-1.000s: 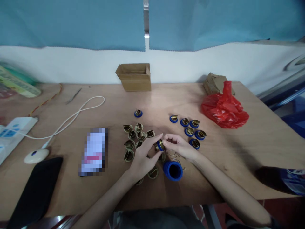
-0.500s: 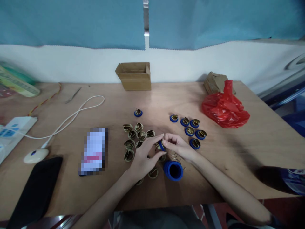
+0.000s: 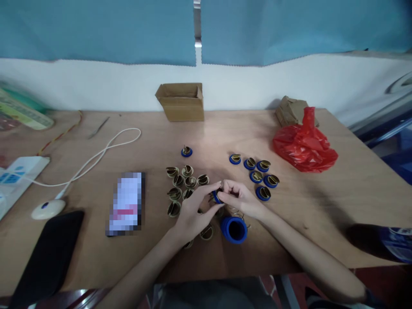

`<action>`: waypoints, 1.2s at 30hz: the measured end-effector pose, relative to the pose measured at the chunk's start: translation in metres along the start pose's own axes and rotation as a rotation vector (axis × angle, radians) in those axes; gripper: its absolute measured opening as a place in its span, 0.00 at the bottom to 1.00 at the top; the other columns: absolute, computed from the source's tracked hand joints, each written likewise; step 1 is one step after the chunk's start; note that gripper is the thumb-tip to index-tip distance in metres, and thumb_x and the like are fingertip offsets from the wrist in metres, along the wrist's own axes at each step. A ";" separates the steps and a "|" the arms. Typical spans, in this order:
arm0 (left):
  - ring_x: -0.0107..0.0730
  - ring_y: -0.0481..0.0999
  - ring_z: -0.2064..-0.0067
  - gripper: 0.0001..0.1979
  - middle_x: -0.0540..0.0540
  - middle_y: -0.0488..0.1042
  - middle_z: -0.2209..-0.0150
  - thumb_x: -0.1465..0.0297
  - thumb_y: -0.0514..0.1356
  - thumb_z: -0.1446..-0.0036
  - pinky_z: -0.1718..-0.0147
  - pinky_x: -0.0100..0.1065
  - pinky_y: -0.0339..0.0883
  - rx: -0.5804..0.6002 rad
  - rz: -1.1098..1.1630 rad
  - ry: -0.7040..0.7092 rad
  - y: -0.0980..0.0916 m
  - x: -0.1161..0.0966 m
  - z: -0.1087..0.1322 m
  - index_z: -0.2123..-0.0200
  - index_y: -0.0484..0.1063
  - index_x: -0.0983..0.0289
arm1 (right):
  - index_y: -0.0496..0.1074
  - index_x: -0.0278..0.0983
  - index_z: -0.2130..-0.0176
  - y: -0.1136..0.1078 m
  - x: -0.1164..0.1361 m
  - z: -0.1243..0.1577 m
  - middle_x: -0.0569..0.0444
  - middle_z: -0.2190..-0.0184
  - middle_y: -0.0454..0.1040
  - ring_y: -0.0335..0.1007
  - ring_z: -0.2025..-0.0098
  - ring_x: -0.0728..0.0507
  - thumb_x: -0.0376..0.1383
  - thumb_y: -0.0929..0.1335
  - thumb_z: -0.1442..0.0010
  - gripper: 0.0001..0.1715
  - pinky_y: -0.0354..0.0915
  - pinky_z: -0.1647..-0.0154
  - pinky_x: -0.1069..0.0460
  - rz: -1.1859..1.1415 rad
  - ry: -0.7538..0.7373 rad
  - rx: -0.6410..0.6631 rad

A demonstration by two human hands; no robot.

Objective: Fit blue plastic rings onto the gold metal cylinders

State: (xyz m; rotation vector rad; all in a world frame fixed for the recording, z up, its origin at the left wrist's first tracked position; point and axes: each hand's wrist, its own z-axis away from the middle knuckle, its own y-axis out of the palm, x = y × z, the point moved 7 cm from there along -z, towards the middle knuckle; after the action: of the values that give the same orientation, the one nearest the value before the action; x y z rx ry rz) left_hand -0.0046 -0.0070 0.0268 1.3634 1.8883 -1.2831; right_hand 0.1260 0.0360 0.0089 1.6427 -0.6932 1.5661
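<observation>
Between my two hands is a small round brass-coloured piece with a blue ring (image 3: 217,196). My left hand (image 3: 195,210) grips it from the left between thumb and fingertips. From the right, the thumb and bent fingers of my right hand (image 3: 243,199) pinch at its edge; the fingers partly hide it. Round brass pieces with pale rims (image 3: 174,194) lie in a group around and under my left hand. A hollow blue stack of rings (image 3: 234,229) lies just below my right hand, with thin wire-like loops (image 3: 237,212) behind it.
Several brass pieces with blue rings (image 3: 256,177) lie to the right, and one more (image 3: 186,151) farther back. A cardboard box (image 3: 185,109), red plastic bag (image 3: 304,148), dark bottle (image 3: 380,242), phone (image 3: 127,204), black case (image 3: 48,257) and white cable (image 3: 106,150) surround the work.
My right thumb has shifted slightly down and left over the blue-ringed piece, which has turned a little. My left hand stays nearly still.
</observation>
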 end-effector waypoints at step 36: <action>0.40 0.80 0.46 0.17 0.61 0.78 0.45 0.65 0.55 0.31 0.49 0.38 0.77 0.218 0.533 -0.372 0.008 0.014 -0.005 0.41 0.68 0.59 | 0.68 0.37 0.68 -0.006 -0.003 0.004 0.61 0.80 0.70 0.57 0.85 0.54 0.51 0.70 0.36 0.21 0.53 0.87 0.58 0.105 0.098 -0.163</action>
State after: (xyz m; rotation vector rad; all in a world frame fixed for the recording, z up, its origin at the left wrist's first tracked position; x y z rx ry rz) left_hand -0.0018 0.0041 0.0142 1.4765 1.0673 -1.3620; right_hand 0.1329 0.0354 0.0054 1.4211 -0.8430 1.6082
